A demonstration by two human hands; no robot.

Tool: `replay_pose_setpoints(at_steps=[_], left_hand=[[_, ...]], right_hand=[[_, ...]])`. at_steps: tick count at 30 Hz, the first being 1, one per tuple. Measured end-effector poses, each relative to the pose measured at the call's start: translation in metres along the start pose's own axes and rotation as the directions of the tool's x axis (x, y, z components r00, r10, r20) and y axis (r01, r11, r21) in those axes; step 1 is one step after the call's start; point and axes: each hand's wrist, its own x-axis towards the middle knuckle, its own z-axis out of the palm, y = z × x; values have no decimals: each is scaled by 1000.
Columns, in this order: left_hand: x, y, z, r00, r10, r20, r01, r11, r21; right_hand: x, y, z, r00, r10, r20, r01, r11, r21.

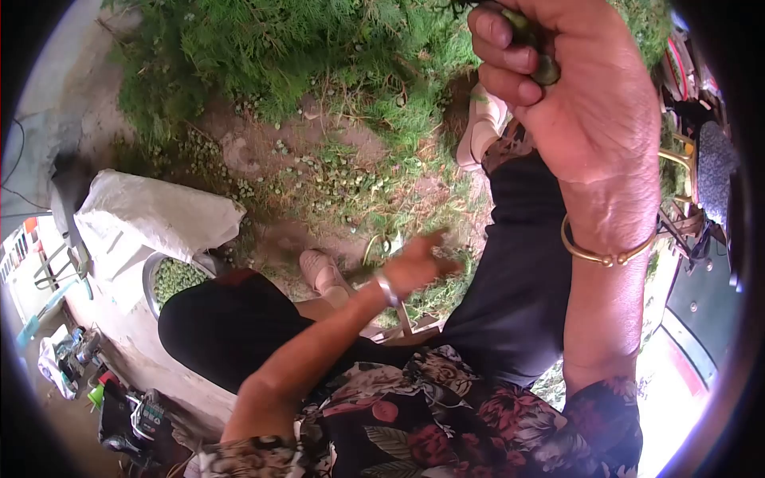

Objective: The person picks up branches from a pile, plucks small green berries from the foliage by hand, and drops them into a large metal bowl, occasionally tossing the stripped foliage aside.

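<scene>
My right hand [570,88] is raised close to the camera at the upper right, its fingers curled round small green cones [545,70]. A gold bangle [610,256] circles that wrist. Lower down, between my knees, my left hand [422,263] hangs over the ground with its fingers spread and nothing in them, slightly blurred. Beneath and beyond it, green cones and leafy bits [343,179] lie scattered on the soil. Feathery green branches [295,56] fill the top of the view.
A metal bowl of green cones [177,279] sits beside my left knee, partly under a white sack [159,211]. Assorted items [135,414] are at the lower left. A chair with a grey seat [715,171] stands at the far right.
</scene>
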Motion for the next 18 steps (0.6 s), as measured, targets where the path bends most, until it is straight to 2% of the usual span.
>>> replay_pose_setpoints(at_steps=[1, 3, 4, 5, 7, 9, 10, 11, 12, 13, 14, 15, 16, 17, 18], left_hand=[[-1, -8, 27, 1000, -5, 0, 5, 996, 89], [5, -29, 59, 991, 87, -103, -32, 896, 443], [9, -43, 62, 987, 145, -65, -92, 856, 510], [13, -55, 58, 992, 122, -33, -103, 930, 352], [29, -104, 54, 989, 145, 17, -134, 854, 503], [41, -136, 45, 965, -31, -261, 186, 784, 593], [46, -141, 34, 943, -6, -333, 195, 821, 536], [52, -134, 19, 916, 10, -401, 199, 856, 478], [61, -135, 9, 918, 9, -396, 198, 856, 478], [73, -137, 1, 899, 110, -424, 116, 874, 472], [85, -138, -5, 867, 207, -453, 32, 884, 467], [99, -141, -10, 869, 211, -447, 26, 884, 467], [119, -142, -13, 871, 282, -403, -14, 834, 551], [131, -146, -13, 866, 347, -360, -49, 775, 630], [142, -150, -11, 856, 389, -340, -99, 769, 631]], right_hand=[[-1, 1, -2, 1000, 3, -11, -3, 1000, -30], [2, 6, -9, 1000, -5, -11, 4, 1000, -30], [6, 1, -31, 1000, 21, -4, -21, 1000, -4], [7, 1, -37, 999, 41, 8, -41, 999, 20], [18, -6, -54, 996, 72, 45, -75, 995, 67], [33, -21, -78, 992, 85, 92, -95, 990, 109], [35, -31, -99, 990, 92, 111, -106, 986, 129], [36, -55, -163, 987, 103, 127, -122, 981, 152], [36, -69, -200, 984, 114, 140, -138, 975, 175], [33, -101, -286, 980, 123, 154, -153, 968, 197], [29, -87, -253, 977, 132, 167, -167, 962, 218], [27, -93, -270, 974, 138, 181, -179, 955, 238], [23, -52, -169, 972, 142, 189, -188, 949, 253], [19, -51, -166, 967, 148, 206, -201, 942, 268], [16, -52, -162, 963, 150, 225, -211, 937, 280]])
